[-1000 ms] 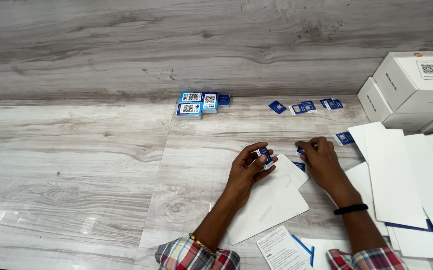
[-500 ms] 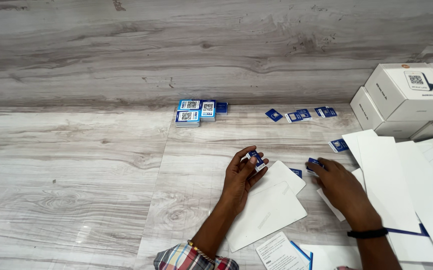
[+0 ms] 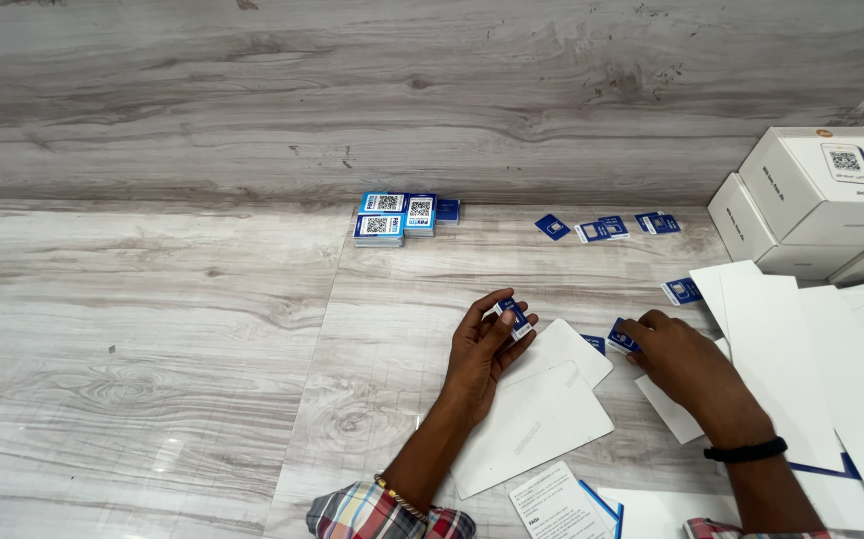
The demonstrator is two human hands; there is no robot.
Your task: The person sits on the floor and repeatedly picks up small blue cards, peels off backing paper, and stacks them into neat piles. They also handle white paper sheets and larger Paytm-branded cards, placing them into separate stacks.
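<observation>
fingers of the left hand (image 3: 484, 344) pinched a small stack of blue cards (image 3: 515, 318) upright, edges squared, above the envelopes (image 3: 537, 419) mid-floor; the right hand (image 3: 686, 367) closed fingertips on another card (image 3: 621, 337) lying flat just beside.

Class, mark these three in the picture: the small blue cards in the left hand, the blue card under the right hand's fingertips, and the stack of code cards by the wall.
small blue cards (image 3: 514, 317), head view, top card's face.
blue card (image 3: 620, 337), head view, exposed corner.
stack of code cards (image 3: 379, 226), head view, front pile's top.
</observation>
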